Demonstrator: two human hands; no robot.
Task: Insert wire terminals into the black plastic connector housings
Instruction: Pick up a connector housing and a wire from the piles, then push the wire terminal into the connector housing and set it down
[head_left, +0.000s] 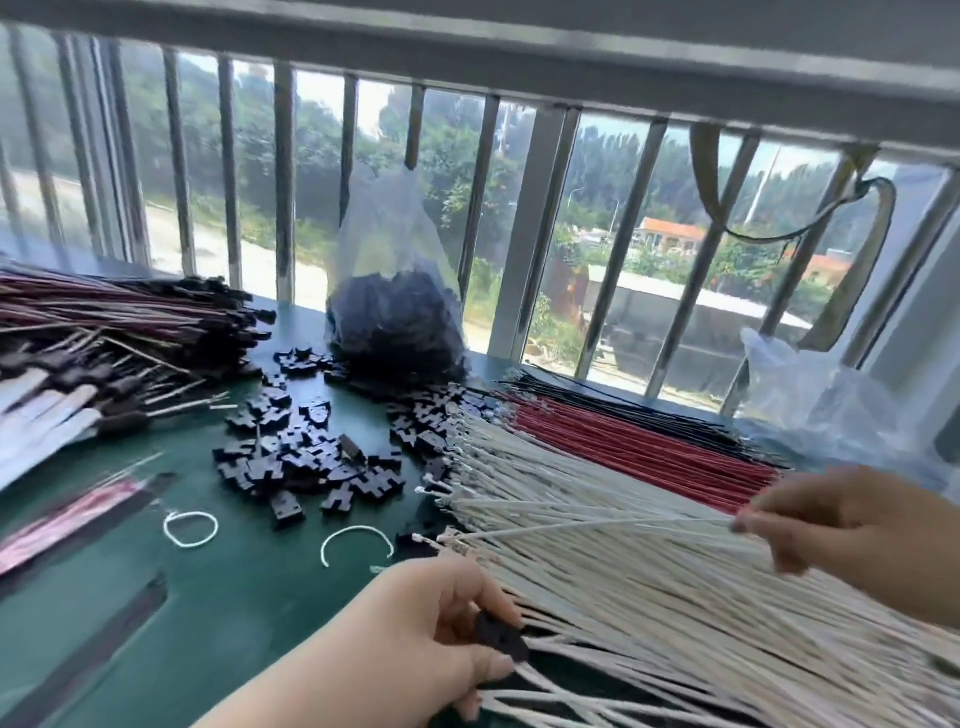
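Note:
My left hand (415, 629) pinches a black connector housing (498, 636) at the bottom centre, just over the near edge of the white wires. My right hand (852, 535) pinches one white wire (597, 525) at its right end; its terminal tip points left at about the pile's edge. A broad layer of white wires (649, 587) covers the right of the green table (234, 597), with red wires (639, 441) and black wires (623, 400) behind it. Loose black housings (306, 457) lie heaped in the middle.
A clear bag of black housings (397, 322) stands at the window bars. Finished wire assemblies (104, 322) are stacked at the left. Two white string loops (189, 527) lie on the table. A crumpled plastic bag (810, 400) sits at the right.

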